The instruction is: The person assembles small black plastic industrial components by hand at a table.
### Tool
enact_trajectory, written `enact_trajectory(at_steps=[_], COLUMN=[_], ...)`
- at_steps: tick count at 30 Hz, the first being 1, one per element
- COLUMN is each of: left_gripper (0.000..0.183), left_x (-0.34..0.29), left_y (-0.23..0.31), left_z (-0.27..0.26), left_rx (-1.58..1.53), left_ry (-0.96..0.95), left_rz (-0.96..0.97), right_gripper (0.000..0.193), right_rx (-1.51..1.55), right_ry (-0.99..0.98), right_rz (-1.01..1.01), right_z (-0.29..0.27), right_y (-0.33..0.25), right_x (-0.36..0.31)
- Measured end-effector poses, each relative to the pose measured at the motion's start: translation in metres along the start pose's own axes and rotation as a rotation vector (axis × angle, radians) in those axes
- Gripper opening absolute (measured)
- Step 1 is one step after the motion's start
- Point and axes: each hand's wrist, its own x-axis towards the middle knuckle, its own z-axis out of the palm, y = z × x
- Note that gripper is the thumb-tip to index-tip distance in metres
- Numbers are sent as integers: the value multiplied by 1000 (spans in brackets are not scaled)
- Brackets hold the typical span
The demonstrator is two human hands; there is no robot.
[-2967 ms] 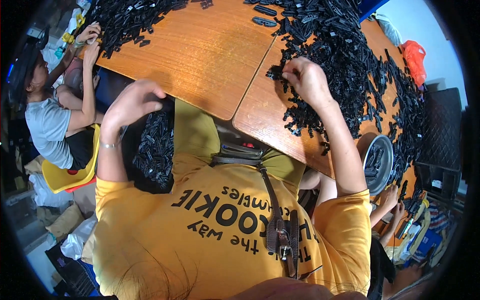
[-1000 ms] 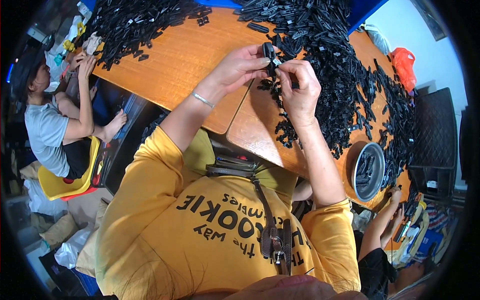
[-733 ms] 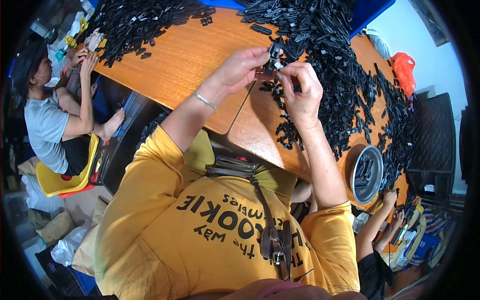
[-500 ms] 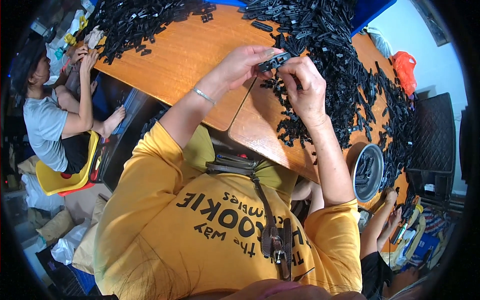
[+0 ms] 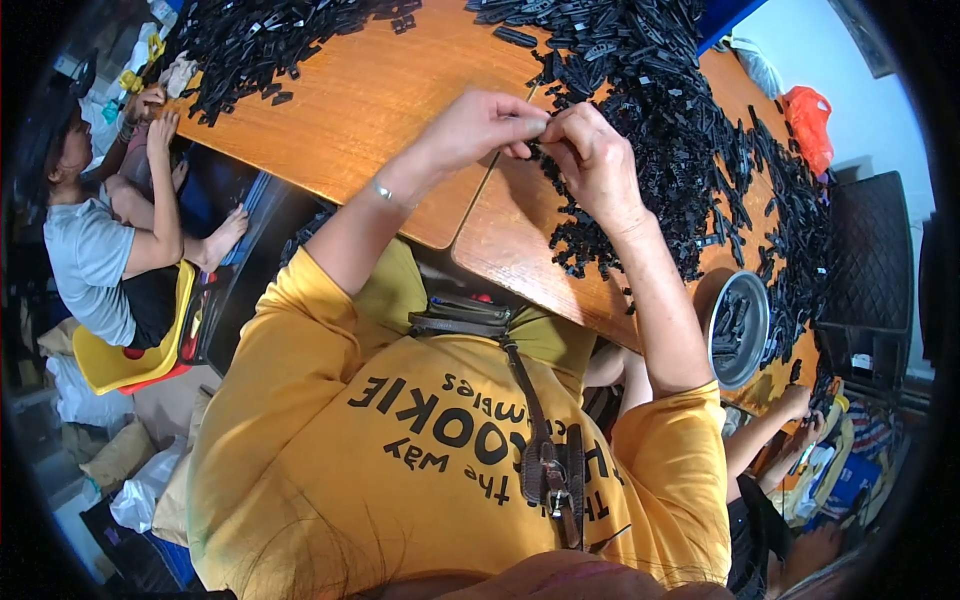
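My left hand [image 5: 482, 128] and my right hand [image 5: 600, 165] meet above the wooden table [image 5: 380, 110], fingertips pinched together. Whatever sits between them is small and dark, mostly hidden by the fingers, so I cannot make out its kind. Just beyond and to the right of my right hand spreads a heap of small black plastic parts [image 5: 672, 190]. Longer black plastic pieces [image 5: 620, 45] are piled at the far side.
Another pile of black parts [image 5: 255, 50] lies at the far left. A round metal bowl [image 5: 762, 345] with black pieces stands at the right edge, near a red plastic bag [image 5: 806, 130]. One person [image 5: 90, 250] sits at left; another person's hands [image 5: 795, 405] work at lower right.
Half a second ago a black plastic part showed clearly in my left fingers; now it is out of sight. My hands have drawn closer together, fingertips meeting.
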Motion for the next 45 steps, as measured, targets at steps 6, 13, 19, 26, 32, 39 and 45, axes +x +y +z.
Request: enact_trajectory(at_steps=[6, 13, 19, 26, 32, 39, 45], left_gripper=[36, 37, 25, 20, 26, 73, 75], left_x=[-21, -78, -207, -281, -191, -141, -165], left_y=[-15, -32, -16, -69, -71, -128, -145], left_z=[13, -9, -96, -144, -17, 65, 78], left_rx=[241, 131, 355, 1514, 734, 830, 903], left_ry=[72, 41, 290, 367, -22, -724, -679], left_rz=[176, 106, -101, -126, -86, 22, -47], right_gripper=[31, 32, 28, 26, 38, 37, 19], right_rx=[203, 506, 552, 464, 237, 374, 405], right_ry=[-158, -262, -454, -846, -1186, -1383, -915], right_rz=[559, 603, 353, 192, 149, 321, 105], right_z=[34, 66, 49, 30, 8, -10, -1], right_y=[2, -28, -76, -94, -95, -131, -121], right_x=[-26, -43, -64, -84, -100, -123, -140])
